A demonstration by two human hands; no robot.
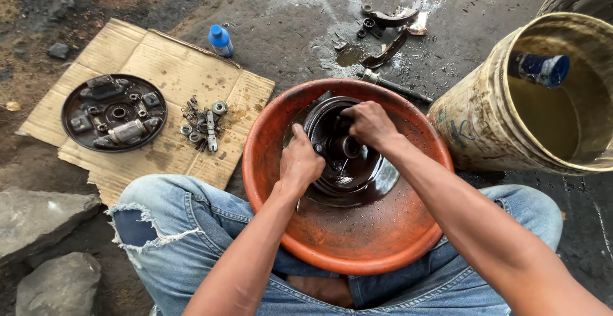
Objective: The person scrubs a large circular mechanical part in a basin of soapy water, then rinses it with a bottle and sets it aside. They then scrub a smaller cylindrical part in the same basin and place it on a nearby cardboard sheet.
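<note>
Brake drum (341,162) sits in orange basin (357,239), left hand (300,162) gripping its rim, right hand (369,124) clenched on its hub.

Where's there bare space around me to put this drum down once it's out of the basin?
Bare cardboard lies above the round backing plate and loose small parts, and along its near edge by your knee. Bare concrete shows between the blue bottle and the basin. It is crowded above the basin, with brake shoes in a puddle, and the bucket blocks the right.

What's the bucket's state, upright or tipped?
Tipped: the bucket leans, its mouth facing the camera, with murky liquid and a blue-capped bottle inside.
</note>
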